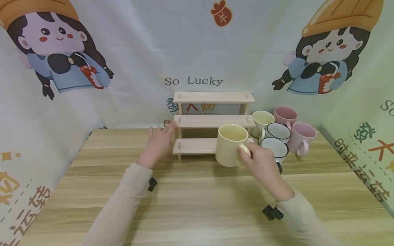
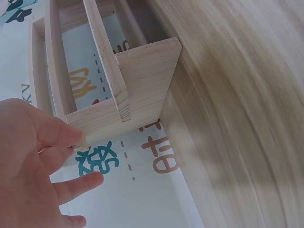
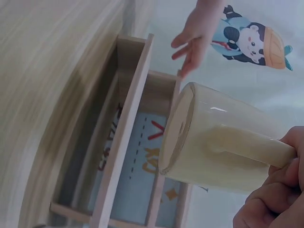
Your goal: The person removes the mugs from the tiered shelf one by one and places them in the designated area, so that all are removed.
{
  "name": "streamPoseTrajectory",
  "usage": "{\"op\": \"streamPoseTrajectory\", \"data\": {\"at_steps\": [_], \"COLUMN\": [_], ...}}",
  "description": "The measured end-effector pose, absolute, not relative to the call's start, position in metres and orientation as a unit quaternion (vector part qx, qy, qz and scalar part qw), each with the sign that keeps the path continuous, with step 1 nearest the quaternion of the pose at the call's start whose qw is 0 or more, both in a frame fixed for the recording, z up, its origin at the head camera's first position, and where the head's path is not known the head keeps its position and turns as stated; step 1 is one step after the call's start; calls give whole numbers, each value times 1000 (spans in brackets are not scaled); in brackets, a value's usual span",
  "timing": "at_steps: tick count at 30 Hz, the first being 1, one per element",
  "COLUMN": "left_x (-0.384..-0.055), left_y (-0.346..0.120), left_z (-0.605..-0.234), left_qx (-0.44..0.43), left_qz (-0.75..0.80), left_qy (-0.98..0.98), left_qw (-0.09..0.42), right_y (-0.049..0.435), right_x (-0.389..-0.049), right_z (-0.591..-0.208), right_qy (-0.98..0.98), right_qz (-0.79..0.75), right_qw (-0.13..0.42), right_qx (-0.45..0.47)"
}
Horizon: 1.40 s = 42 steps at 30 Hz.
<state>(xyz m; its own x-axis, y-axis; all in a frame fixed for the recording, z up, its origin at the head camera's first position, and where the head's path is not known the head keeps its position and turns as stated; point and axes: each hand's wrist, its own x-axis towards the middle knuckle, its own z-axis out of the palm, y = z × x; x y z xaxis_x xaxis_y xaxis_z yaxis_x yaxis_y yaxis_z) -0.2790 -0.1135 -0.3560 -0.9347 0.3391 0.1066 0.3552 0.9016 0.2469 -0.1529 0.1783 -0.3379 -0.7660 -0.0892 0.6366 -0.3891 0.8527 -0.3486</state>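
Note:
A pale yellow mug (image 1: 231, 148) is held by its handle in my right hand (image 1: 263, 164), raised in front of the lowest board of a three-tier wooden shelf (image 1: 212, 120). In the right wrist view, the mug's underside faces the shelf and my curled fingers (image 3: 278, 197) grip the handle. My left hand (image 1: 160, 141) is at the shelf's left side. Thumb and forefinger pinch the end of a shelf board in the left wrist view, while the other fingers (image 2: 80, 187) stick out.
Right of the shelf stand several mugs: a pale green mug (image 1: 263, 118), a dark pink mug (image 1: 285, 114), a light pink mug (image 1: 303, 135) and two white mugs with black rims (image 1: 275, 147). A printed cloth (image 1: 138, 68) hangs behind the wooden table (image 1: 197, 208).

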Motion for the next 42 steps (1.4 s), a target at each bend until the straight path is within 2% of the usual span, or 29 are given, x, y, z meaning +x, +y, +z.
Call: {"op": "streamPoseTrajectory", "data": {"at_steps": [6, 13, 21, 28, 32, 42], "left_x": [-279, -279, -280, -281, -281, -281], "left_y": [-112, -112, -113, -114, -114, -114], "left_z": [-355, -355, -355, -358, -357, -357], "left_qx": [-181, -180, -179, -183, -180, -181], "left_qz": [-132, -128, -128, -126, -126, -124], "left_qy": [-974, -975, -975, -974, -975, -975], "left_qw": [33, 35, 33, 36, 39, 31], "right_y": [204, 235, 269, 299, 314, 352], "right_x": [-145, -132, -118, -111, -109, -106], "right_z": [-331, -323, -315, -315, -320, -339], "right_qy": [-888, -877, -883, -878, -886, -922], "right_qz": [234, 216, 204, 179, 173, 171], "right_qw": [371, 412, 417, 442, 429, 347], "right_qx": [137, 119, 64, 51, 30, -19]}}
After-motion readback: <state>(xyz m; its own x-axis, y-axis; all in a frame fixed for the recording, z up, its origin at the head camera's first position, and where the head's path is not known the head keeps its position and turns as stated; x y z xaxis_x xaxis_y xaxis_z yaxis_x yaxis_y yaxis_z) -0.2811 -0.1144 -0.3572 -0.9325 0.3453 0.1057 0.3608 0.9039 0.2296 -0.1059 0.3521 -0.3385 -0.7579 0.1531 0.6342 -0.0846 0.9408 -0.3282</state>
